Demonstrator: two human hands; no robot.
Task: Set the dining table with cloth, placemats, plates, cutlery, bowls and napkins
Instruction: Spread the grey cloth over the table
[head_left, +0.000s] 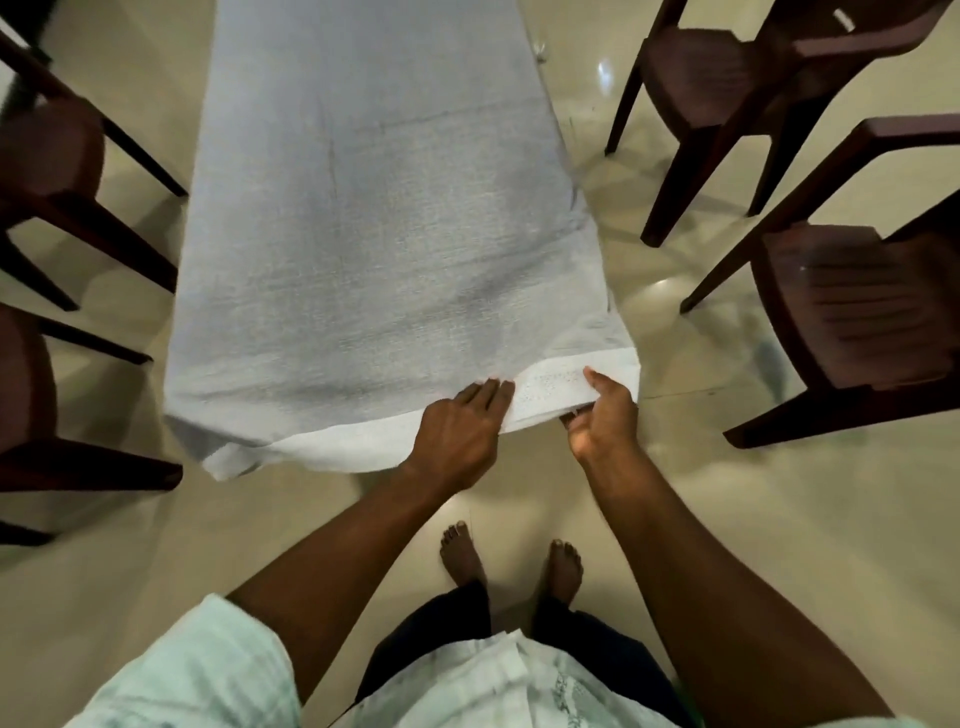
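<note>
A glossy tiled floor (675, 467) and dark chairs (841, 312) ring the table. The cloth (363, 234) already covers it. The left hand (457, 431) presses flat on the near hem; the right hand (605, 415) pinches it. Placemats, plates, cutlery, bowls and napkins are nowhere in view, so all that seems left to do.

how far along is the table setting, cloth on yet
Early stage. The cloth already covers the table top. In hand: the left hand lies on its near edge while the right hand grips the white hem near the corner, adjusting it. Left to do: no placemats, plates, cutlery, bowls or napkins are on the table in view. The chairs stand pulled back.
</note>
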